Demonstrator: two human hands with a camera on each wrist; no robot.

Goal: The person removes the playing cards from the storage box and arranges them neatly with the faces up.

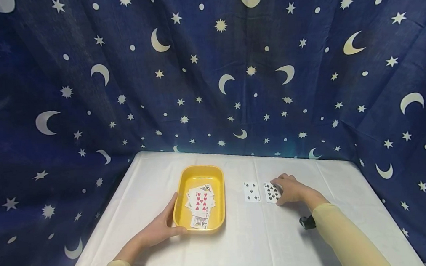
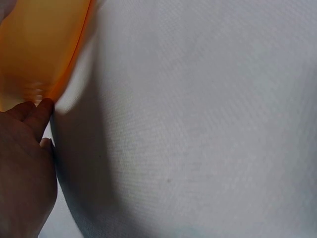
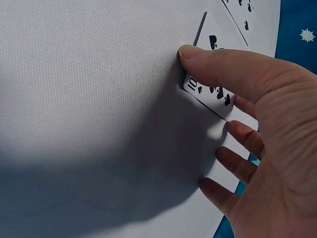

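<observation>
Head view: ten of spades [image 1: 272, 193] held at the table [image 1: 231, 254]

Beneath the curved right hand [image 1: 291, 189], the ten of spades is held at its edges, with the thumb laid over the near end and some fingers kept near the far end. The figure "10" and a small spade can be read at its corner in the right wrist view; part of the face is covered by the thumb. Just to its left, the five of spades [image 1: 251, 192] is laid face up, its "5" legible in opposite corners.

The yellow tray [image 1: 202, 179] is placed farther left and is touched by the left hand [image 1: 158, 229], whose thumb and fingers are spread wide along the near corner and left side. Inside, a loose pile of cards is topped by a hearts card [image 1: 201, 202], its corner index too small to be read surely. A face card [image 1: 199, 222] bearing a black suit mark is partly exposed below it. The table is backed by a dark blue curtain [image 1: 201, 83] printed with moons and stars.
</observation>
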